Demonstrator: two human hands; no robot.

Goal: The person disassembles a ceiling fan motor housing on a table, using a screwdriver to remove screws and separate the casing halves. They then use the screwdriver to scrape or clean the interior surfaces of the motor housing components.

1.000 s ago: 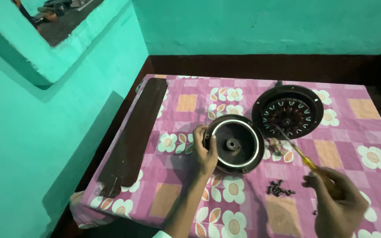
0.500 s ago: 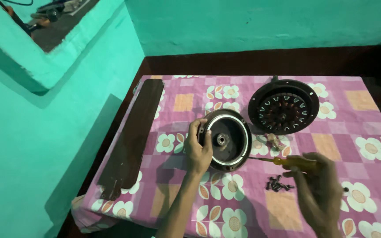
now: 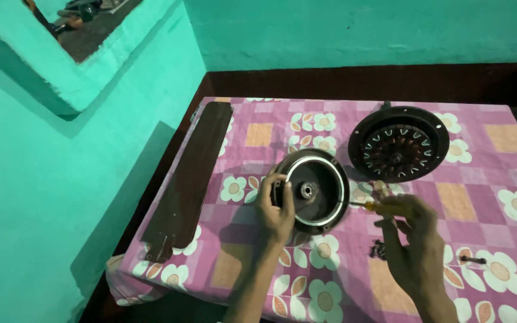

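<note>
So there's a worktop with a pink flowery checked cloth shoved into the corner of a green-walled room. Sitting roughly in the middle is a round motor housing cover, tipped up a bit on its edge, dark inside with a bearing in the centre. The left hand has its fingers wrapped over the cover's left rim, holding it. The right hand is just to the right of it, fingers closed around a yellow-handled screwdriver whose shaft points toward the cover's right edge. Behind that lies the stator disc with copper windings, flat on the cloth. A dark brown fan blade runs along the left edge. A small heap of screws sits near the right hand.
</note>
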